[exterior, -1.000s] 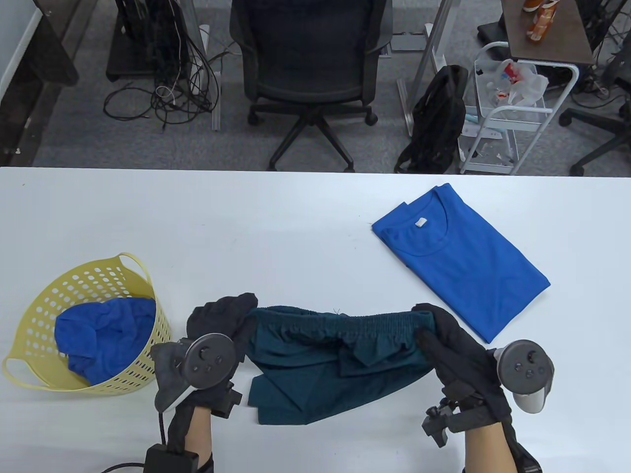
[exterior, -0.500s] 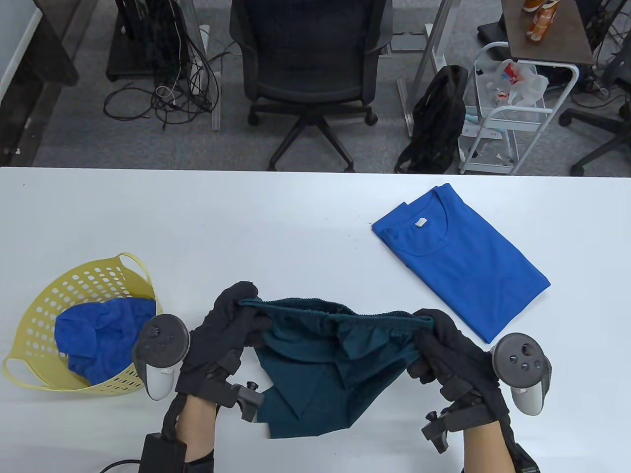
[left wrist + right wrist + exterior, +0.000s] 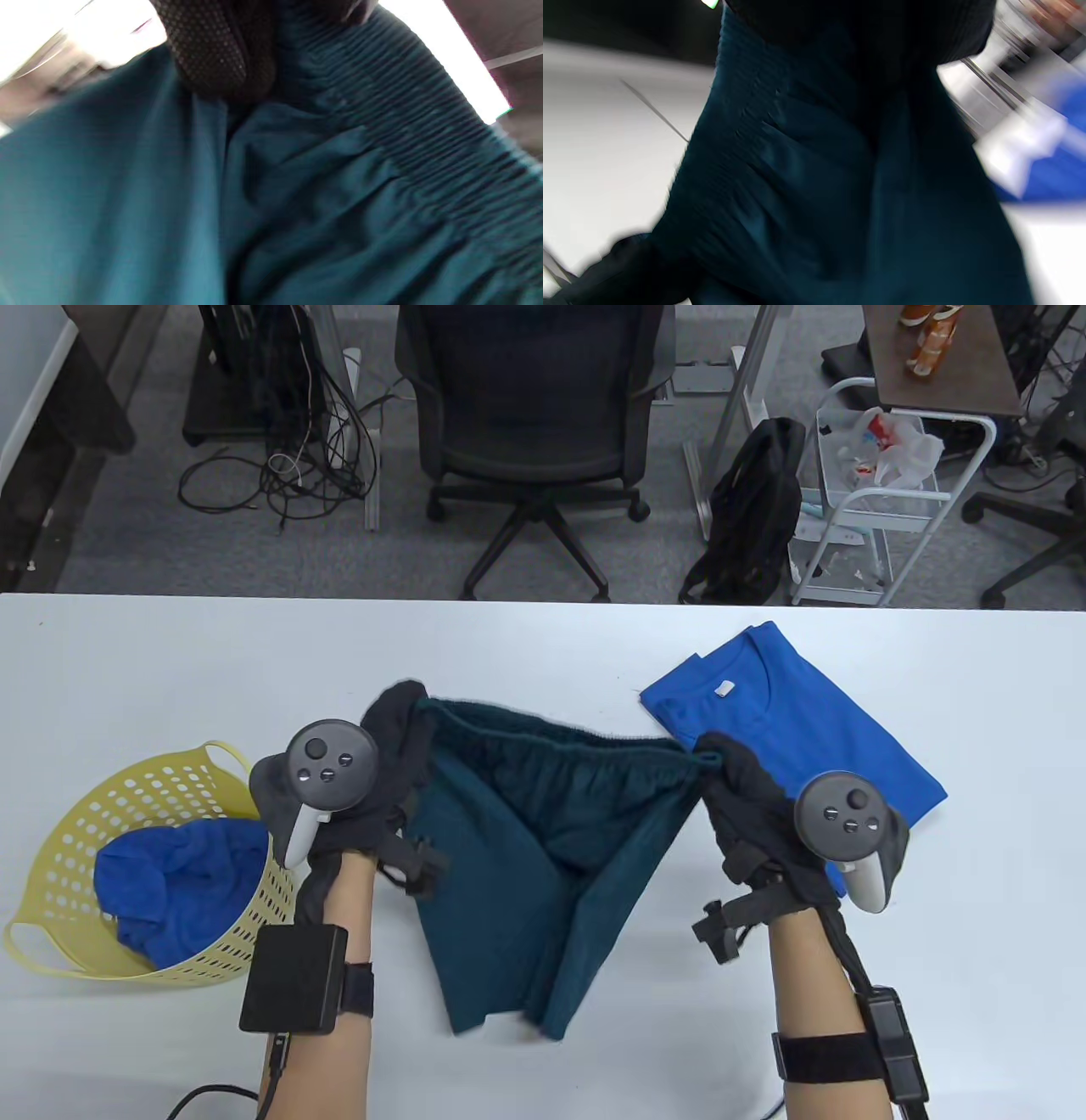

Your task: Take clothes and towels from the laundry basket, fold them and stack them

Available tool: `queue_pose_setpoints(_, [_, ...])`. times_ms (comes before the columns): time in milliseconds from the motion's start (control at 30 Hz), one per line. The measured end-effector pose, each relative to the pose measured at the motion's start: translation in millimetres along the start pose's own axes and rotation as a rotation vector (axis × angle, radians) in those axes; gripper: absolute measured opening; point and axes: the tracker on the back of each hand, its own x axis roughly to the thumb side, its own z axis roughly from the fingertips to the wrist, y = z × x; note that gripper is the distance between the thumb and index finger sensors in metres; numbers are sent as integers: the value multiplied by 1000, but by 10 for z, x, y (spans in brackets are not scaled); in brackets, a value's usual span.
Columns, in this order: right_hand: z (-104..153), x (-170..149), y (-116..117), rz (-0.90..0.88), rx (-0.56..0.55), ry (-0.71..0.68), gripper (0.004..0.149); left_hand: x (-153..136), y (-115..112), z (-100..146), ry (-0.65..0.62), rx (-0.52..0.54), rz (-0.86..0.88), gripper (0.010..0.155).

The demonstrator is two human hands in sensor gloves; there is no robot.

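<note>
Dark teal shorts (image 3: 543,848) hang above the table, held by the elastic waistband. My left hand (image 3: 399,738) grips the waistband's left end and my right hand (image 3: 721,768) grips its right end. The legs hang down toward me. The shorts fill the left wrist view (image 3: 297,190), under a gloved finger (image 3: 220,55), and the blurred right wrist view (image 3: 818,190). A folded blue T-shirt (image 3: 814,746) lies on the table at the right. A yellow laundry basket (image 3: 68,831) stands at the left with a blue garment (image 3: 178,882) inside.
The white table (image 3: 254,661) runs across the view. Beyond its far edge are an office chair (image 3: 534,415), a black backpack (image 3: 755,509) and a white cart (image 3: 882,500).
Both hands have lifted the shorts and carried them away from me toward the table's middle. The waistband is now stretched wide and the legs hang down.
</note>
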Motion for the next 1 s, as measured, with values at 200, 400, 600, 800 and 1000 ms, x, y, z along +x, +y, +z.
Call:
queue_pose_setpoints(200, [117,433,-390,113,-103,-315,42,531,558,193,-401,213,-152,50])
queue_pose_setpoints(400, [605,-253,-187,169,142,-72,42,139,-14,932,-243,-146,-251,51])
queue_pose_setpoints(600, [1129,-947,311,426,538,202,42,-537,-996,1593,19,-728,-320,51])
queue_pose_setpoints(800, [1349,-1120,573,607,915,375,66,-596,-1175,1737,64,-1045,-383,74])
queue_pose_setpoints(1000, [1389,-1002,866,906,817,273,40,-398,-1267,1782,33,-1040,-529,47])
